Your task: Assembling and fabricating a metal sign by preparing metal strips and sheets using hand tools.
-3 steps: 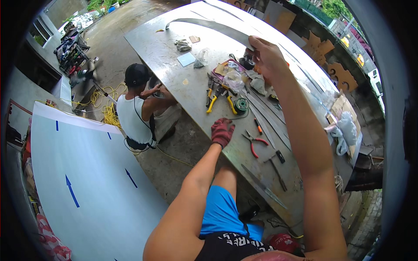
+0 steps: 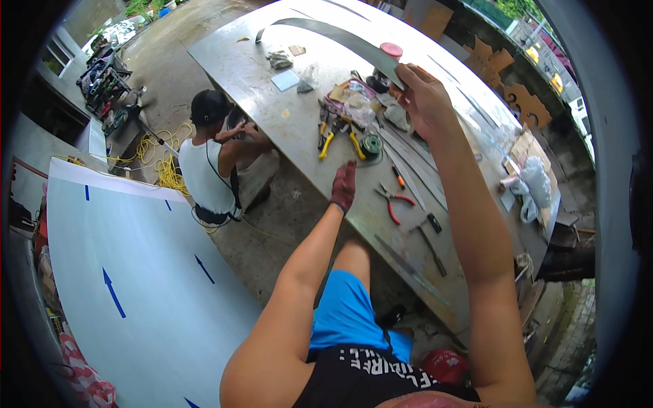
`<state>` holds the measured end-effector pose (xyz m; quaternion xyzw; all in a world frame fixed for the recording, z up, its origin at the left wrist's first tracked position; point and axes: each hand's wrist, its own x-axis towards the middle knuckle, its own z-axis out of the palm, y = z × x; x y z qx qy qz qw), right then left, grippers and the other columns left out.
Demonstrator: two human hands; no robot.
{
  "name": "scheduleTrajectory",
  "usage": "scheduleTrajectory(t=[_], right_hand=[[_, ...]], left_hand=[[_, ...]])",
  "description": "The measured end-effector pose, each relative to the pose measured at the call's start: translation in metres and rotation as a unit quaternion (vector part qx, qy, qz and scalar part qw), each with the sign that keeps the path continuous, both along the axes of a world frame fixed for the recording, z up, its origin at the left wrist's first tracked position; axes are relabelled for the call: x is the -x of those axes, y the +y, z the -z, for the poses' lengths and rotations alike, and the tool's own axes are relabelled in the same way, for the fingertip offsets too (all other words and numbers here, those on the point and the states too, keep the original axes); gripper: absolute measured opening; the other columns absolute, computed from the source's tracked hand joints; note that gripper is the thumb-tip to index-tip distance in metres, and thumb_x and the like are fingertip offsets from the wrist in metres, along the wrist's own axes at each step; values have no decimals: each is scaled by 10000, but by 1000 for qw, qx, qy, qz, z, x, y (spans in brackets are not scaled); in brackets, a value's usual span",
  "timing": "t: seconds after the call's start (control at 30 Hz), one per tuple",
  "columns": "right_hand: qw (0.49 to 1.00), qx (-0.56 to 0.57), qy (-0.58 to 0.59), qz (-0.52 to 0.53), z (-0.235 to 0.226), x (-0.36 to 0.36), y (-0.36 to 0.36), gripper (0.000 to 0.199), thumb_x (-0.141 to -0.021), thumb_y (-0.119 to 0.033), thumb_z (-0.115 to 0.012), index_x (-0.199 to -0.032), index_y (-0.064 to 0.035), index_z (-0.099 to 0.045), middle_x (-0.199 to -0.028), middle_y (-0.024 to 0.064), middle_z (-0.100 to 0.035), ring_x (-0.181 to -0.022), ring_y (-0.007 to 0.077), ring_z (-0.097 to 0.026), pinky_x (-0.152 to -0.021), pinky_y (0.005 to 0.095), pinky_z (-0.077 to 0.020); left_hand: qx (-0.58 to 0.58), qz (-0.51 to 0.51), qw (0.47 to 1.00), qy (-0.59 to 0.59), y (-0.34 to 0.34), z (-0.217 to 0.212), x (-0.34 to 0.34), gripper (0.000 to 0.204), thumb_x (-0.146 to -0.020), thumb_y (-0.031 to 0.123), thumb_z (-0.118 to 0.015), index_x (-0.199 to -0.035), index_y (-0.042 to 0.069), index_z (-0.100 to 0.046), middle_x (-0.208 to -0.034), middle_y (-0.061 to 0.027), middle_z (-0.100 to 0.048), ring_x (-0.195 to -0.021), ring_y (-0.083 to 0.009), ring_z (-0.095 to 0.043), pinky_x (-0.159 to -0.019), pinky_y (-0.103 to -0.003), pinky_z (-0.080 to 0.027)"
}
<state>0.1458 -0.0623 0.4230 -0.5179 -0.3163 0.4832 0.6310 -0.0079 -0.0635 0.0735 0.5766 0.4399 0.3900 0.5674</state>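
Outdoor yard with a concrete floor (image 2: 272, 238), and a long metal worktop (image 2: 252, 75) running diagonally across it. Far left there's a big pale sheet (image 2: 136, 272) with blue arrow marks lying flat, and above it a yellow cable (image 2: 163, 166) in loose coils on the floor. Next over, another person (image 2: 211, 163) in a white sleeveless top and dark cap is crouched right by the worktop's near edge, hands busy with something I can't make out.

My left hand (image 2: 343, 187) has a reddish glove on it and hangs just off the worktop's edge, fingers loose and open, not holding anything. Just past it on the worktop sit yellow-handled pliers (image 2: 326, 139), a small green roll of wire (image 2: 371, 145), and a bit closer to me red-handled pliers (image 2: 392, 202). Some flat metal strips (image 2: 408, 170) lie along the surface there too.

My right hand (image 2: 425, 98) is bare and raised above the worktop, fingers closed around the end of a long curved metal strip (image 2: 340, 37). The strip arcs away to the left over the far part of the worktop. A small red lid (image 2: 391, 49) sits just behind it.
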Motion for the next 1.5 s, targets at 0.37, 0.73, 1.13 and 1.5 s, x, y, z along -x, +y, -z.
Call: scheduleTrajectory(t=[0.37, 0.73, 1.13, 1.5], right_hand=[[994, 49, 21, 98, 110, 77, -320, 229, -972, -168, -740, -1107, 16, -736, -962, -34, -684, -872, 58, -581, -787, 234, -459], [984, 100, -64, 133, 146, 90, -466, 245, -977, -175, -725, -1097, 38, -730, -962, -11, -701, -877, 75, -587, -794, 259, -476], [819, 129, -537, 156, 115, 85, -459, 333, -939, -218, -694, -1209, -22, -693, -1138, 179, -659, -1097, 382, -610, -958, 449, -470], [849, 155, -476, 173, 147, 97, -438, 229, -977, -186, -670, -1057, 28, -683, -797, 176, -692, -684, 290, -664, -646, 388, -488]], left_hand=[[282, 192, 813, -472, -107, -155, 47, 761, -990, 636, -547, -1470, 48, -482, -1432, -190, -594, -1265, -315, -594, -1127, -468, -431], [361, 224, 828, -365, -207, -115, 56, 273, -1044, 256, -619, -1251, 83, -656, -1282, -114, -689, -1192, -286, -630, -1085, -440, -473], [342, 251, 850, -313, -297, -100, 28, 389, -1086, 286, -551, -1392, 46, -554, -1372, -138, -643, -1233, -279, -611, -1048, -420, -495], [-226, 366, 896, 108, -308, -91, 57, 434, -1005, 83, -565, -1438, 119, -568, -1255, -172, -692, -1079, -300, -669, -929, -381, -539]])
